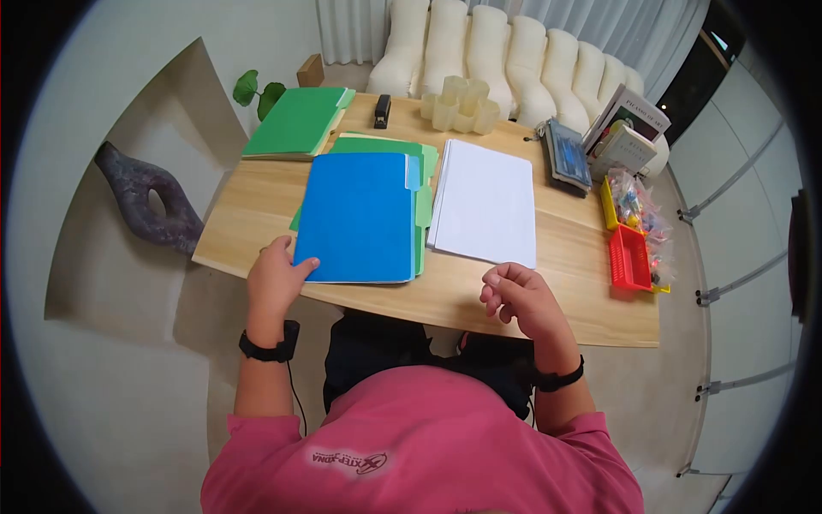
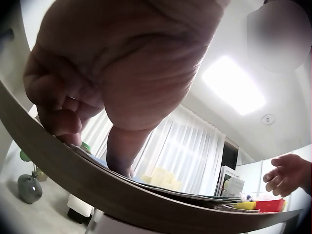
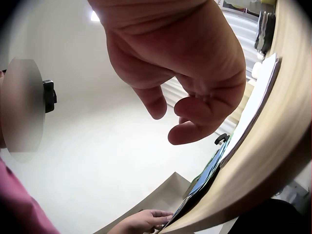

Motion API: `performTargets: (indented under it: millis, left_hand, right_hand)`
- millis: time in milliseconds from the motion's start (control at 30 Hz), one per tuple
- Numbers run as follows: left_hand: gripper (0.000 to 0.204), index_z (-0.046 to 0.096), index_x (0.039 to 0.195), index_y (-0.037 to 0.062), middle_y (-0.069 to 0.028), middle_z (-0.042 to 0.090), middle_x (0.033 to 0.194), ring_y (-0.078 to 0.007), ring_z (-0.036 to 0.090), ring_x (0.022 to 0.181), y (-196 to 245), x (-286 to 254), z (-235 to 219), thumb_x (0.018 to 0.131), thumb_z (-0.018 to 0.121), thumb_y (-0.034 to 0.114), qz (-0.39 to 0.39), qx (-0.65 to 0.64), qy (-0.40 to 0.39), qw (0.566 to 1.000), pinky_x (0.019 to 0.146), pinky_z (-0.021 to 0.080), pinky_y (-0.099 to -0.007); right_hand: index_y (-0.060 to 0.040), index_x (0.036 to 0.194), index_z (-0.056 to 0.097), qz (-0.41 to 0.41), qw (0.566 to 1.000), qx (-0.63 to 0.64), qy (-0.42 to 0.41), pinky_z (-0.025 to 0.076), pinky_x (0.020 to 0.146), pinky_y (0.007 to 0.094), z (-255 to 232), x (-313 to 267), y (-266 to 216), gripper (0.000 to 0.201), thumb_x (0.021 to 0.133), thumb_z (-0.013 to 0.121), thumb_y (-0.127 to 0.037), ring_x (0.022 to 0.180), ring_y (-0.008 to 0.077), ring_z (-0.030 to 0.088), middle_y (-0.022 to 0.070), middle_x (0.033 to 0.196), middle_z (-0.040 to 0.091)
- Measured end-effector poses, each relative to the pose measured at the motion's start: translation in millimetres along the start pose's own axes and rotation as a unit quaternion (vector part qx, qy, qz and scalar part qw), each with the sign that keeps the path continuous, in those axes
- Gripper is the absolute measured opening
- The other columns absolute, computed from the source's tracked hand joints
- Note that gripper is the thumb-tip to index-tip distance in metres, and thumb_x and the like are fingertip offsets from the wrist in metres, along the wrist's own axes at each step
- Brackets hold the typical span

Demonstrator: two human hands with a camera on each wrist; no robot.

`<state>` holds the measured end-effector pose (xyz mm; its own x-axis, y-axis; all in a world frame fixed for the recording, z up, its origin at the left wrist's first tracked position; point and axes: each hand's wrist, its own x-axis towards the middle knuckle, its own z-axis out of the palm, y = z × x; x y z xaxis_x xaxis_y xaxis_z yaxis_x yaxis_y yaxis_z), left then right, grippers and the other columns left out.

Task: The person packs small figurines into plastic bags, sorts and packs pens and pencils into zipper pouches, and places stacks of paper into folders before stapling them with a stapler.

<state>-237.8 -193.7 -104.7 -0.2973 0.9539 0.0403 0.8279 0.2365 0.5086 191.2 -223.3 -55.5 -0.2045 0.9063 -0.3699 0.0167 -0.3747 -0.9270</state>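
Observation:
A blue folder lies on a green folder, whose tabs stick out at the right. My left hand grips the blue folder at its lower left edge, thumb on top and fingers along the side. In the left wrist view the thumb presses down on the folder while the other fingers bend at its edge. My right hand hovers over the table's front, fingers loosely curled and holding nothing, near a stack of white paper.
More green folders lie at the back left, beside a black stapler. A cream holder stands at the back. On the right are a dark pouch, upright books, a red basket and a yellow basket with bagged items.

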Motion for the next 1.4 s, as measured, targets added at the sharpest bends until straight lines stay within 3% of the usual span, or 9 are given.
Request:
performTargets:
  millis: [367, 433, 600, 667, 867, 1000, 1100, 1200, 1400]
  left_hand:
    - [0.068, 0.064, 0.135, -0.0046, -0.0153, 0.072, 0.094, -0.0315, 0.071, 0.085, -45, -52, -17, 0.085, 0.089, 0.033, -0.026, 0.012, 0.045, 0.999, 0.081, 0.058, -0.0429]
    - [0.058, 0.059, 0.14, -0.0039, -0.0064, 0.07, 0.091, -0.0147, 0.066, 0.075, -59, -56, -12, 0.094, 0.083, 0.022, -0.049, -0.15, 0.019, 0.987, 0.062, 0.053, -0.0294]
    - [0.044, 0.058, 0.142, -0.0015, -0.0047, 0.073, 0.101, -0.0096, 0.065, 0.075, -48, -74, -36, 0.103, 0.07, 0.015, -0.123, -0.44, -0.113, 0.882, 0.058, 0.051, -0.0245]
    - [0.041, 0.057, 0.142, -0.0003, -0.0048, 0.074, 0.104, -0.0086, 0.066, 0.075, -29, -77, -46, 0.105, 0.067, 0.012, -0.119, -0.493, -0.139, 0.851, 0.058, 0.051, -0.0241]
    - [0.034, 0.058, 0.141, 0.0018, -0.0062, 0.074, 0.111, -0.0111, 0.068, 0.085, 65, -99, -27, 0.108, 0.063, 0.006, 0.091, -0.567, -0.126, 0.809, 0.071, 0.057, -0.0275]
    - [0.045, 0.051, 0.152, 0.0011, -0.0061, 0.071, 0.127, -0.013, 0.068, 0.103, 100, -104, 19, 0.108, 0.062, 0.001, 0.163, -0.599, -0.208, 0.756, 0.088, 0.057, -0.0296]
    - [0.045, 0.056, 0.148, 0.0028, -0.0045, 0.066, 0.133, -0.0148, 0.06, 0.123, 120, -97, 51, 0.104, 0.063, -0.005, 0.212, -0.533, -0.173, 0.801, 0.11, 0.045, -0.034]
    - [0.042, 0.056, 0.146, 0.0027, -0.0049, 0.066, 0.134, -0.0167, 0.059, 0.129, 122, -84, 71, 0.105, 0.063, -0.004, 0.256, -0.468, -0.171, 0.828, 0.113, 0.044, -0.0346]
    - [0.042, 0.053, 0.148, 0.0025, -0.0061, 0.063, 0.137, -0.0158, 0.057, 0.13, 145, -86, 90, 0.107, 0.056, -0.006, 0.271, -0.534, -0.161, 0.785, 0.113, 0.043, -0.0339]
  right_hand:
    - [-0.0063, 0.111, 0.069, -0.021, 0.999, -0.014, -0.042, 0.051, 0.067, 0.0231, 6, 12, 48, 0.023, 0.105, 0.074, -0.028, 0.076, 0.0048, 0.063, -0.0017, 0.093, 0.071]
    - [-0.0052, 0.112, 0.069, -0.02, 0.999, -0.028, -0.031, 0.052, 0.068, 0.0237, 9, 11, 45, 0.023, 0.105, 0.074, -0.027, 0.076, 0.0054, 0.063, -0.0011, 0.094, 0.071]
    - [-0.0032, 0.115, 0.07, -0.006, 1.0, -0.008, -0.013, 0.052, 0.067, 0.0233, 9, 5, 39, 0.026, 0.105, 0.074, -0.027, 0.076, 0.0056, 0.063, -0.0006, 0.096, 0.071]
    - [0.0004, 0.13, 0.066, 0.018, 1.0, -0.004, -0.026, 0.055, 0.08, 0.0269, 11, -1, 33, 0.039, 0.104, 0.075, -0.027, 0.092, 0.0106, 0.067, 0.0052, 0.111, 0.071]
    - [0.0041, 0.159, 0.041, -0.191, 0.981, 0.017, 0.027, 0.046, 0.115, 0.0399, 22, -17, 18, 0.073, 0.101, 0.078, -0.021, 0.137, 0.024, 0.057, 0.0185, 0.145, 0.059]
    - [0.0034, 0.157, 0.043, -0.283, 0.95, 0.11, 0.068, 0.047, 0.114, 0.0395, 20, -27, 7, 0.068, 0.101, 0.078, -0.013, 0.138, 0.0232, 0.058, 0.018, 0.149, 0.059]
    - [0.001, 0.146, 0.054, -0.314, 0.928, 0.159, 0.122, 0.049, 0.11, 0.0338, 1, -39, 12, 0.046, 0.103, 0.072, -0.001, 0.126, 0.0171, 0.064, 0.0093, 0.134, 0.069]
    - [-0.0008, 0.141, 0.058, -0.361, 0.912, 0.119, 0.158, 0.05, 0.107, 0.0309, -9, -43, 32, 0.039, 0.104, 0.07, -0.002, 0.12, 0.0144, 0.066, 0.006, 0.128, 0.071]
    - [-0.0039, 0.138, 0.06, -0.368, 0.902, 0.048, 0.218, 0.048, 0.108, 0.0333, -17, -49, 51, 0.041, 0.1, 0.075, -0.001, 0.122, 0.0144, 0.062, 0.0034, 0.128, 0.069]
